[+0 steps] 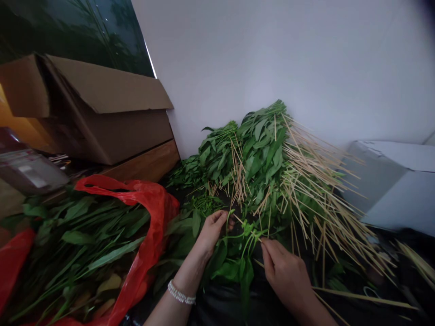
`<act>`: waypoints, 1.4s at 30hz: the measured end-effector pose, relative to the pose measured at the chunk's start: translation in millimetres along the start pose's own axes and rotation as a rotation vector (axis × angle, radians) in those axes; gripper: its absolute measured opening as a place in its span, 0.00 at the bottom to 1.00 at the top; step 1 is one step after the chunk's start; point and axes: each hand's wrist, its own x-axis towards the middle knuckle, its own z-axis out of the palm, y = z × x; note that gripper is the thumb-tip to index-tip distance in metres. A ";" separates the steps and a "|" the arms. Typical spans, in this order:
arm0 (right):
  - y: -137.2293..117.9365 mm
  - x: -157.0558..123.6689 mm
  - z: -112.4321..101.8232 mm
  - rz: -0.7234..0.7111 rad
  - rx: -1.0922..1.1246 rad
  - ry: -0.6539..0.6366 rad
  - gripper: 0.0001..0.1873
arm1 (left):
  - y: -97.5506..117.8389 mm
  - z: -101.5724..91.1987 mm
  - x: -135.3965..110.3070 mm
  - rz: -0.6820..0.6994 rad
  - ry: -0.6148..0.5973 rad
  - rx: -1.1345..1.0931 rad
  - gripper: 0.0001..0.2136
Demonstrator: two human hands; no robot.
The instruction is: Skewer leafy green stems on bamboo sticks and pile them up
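Observation:
My left hand (211, 232), with a pearl bracelet on the wrist, is closed around the green stems and leaves of a small bunch of leafy greens (238, 260). My right hand (283, 267) pinches the same bunch of stems from the right, its fingers pressed together near a thin bamboo skewer (360, 296). Just beyond both hands lies a big pile of greens threaded on bamboo skewers (272, 167), the skewer ends fanning out to the right.
A red plastic bag (149, 235) full of loose long-leafed greens lies at the left. Behind it stand a brown cardboard box (112, 117) and a wooden board. A white foam box (397, 181) sits at the right against the pale wall.

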 end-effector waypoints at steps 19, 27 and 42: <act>0.4 -3.1 1.7 0.037 0.014 -0.082 0.17 | -2.5 0.1 1.5 0.054 0.014 0.070 0.18; -2.7 -3.3 0.9 0.026 0.043 -0.037 0.16 | -2.8 4.3 -1.8 0.052 -0.062 0.081 0.17; -2.6 -3.5 1.1 0.018 0.040 -0.024 0.16 | -2.0 2.7 -1.3 0.057 0.101 -0.075 0.17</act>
